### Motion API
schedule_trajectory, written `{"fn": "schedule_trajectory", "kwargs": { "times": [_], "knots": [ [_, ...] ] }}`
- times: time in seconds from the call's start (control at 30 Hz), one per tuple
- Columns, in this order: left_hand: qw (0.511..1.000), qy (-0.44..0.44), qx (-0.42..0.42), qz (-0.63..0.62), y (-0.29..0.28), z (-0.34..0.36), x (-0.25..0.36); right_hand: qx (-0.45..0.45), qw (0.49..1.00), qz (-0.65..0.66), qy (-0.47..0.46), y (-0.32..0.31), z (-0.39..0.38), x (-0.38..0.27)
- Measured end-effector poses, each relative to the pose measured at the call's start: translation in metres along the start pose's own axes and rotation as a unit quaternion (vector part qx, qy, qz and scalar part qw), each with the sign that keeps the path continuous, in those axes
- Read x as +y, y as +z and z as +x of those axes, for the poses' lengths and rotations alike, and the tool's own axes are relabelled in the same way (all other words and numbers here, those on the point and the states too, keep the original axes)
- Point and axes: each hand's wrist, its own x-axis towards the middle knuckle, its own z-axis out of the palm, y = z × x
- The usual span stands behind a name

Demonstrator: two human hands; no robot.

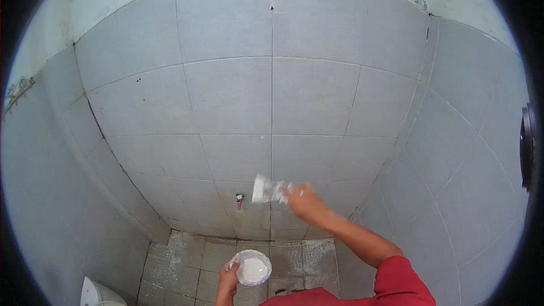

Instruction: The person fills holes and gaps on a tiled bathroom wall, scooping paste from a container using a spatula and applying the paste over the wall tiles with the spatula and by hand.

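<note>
Evidently grout is being worked into a joint: the right hand (306,201) grips a blurred, seemingly flat scraper (266,189), long axis pointing left, low against the tiled wall (226,96). Left hand (228,281) clasps the white bowl (253,268) over the floor. Reloading seems next.

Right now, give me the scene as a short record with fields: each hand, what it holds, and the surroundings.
Left hand: holds a small round bowl by its rim, low over the floor; white paste inside.
Right hand: raised to the wall, gripping a flat scraper-like tool smeared white, blade against the tiled wall.
Wall fitting: small red and dark stub left of the blade.
Floor: grey tiles, stained.
Lower left corner: part of a white fixture.
Sleeve: red.
</note>
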Motion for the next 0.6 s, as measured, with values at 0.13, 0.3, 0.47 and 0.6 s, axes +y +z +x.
{"fn": "schedule_trajectory", "kwargs": {
  "times": [0.13, 0.3, 0.47, 0.6],
  "knots": [
    [0.999, 0.030, 0.032, -0.032, -0.031, 0.008, -0.002, 0.170, 0.974, -0.076, 0.128, -0.056, 0.073, 0.035],
    [0.997, 0.031, 0.051, -0.058, -0.065, 0.004, -0.007, 0.326, 0.929, -0.038, 0.173, -0.140, 0.185, 0.059],
    [0.996, 0.024, 0.088, -0.018, -0.120, 0.030, -0.054, 0.368, 0.910, -0.051, 0.185, -0.178, 0.274, 0.064],
    [0.989, 0.029, 0.113, -0.096, -0.111, 0.019, -0.050, 0.372, 0.905, -0.047, 0.202, -0.192, 0.306, 0.070]
  ]
}}
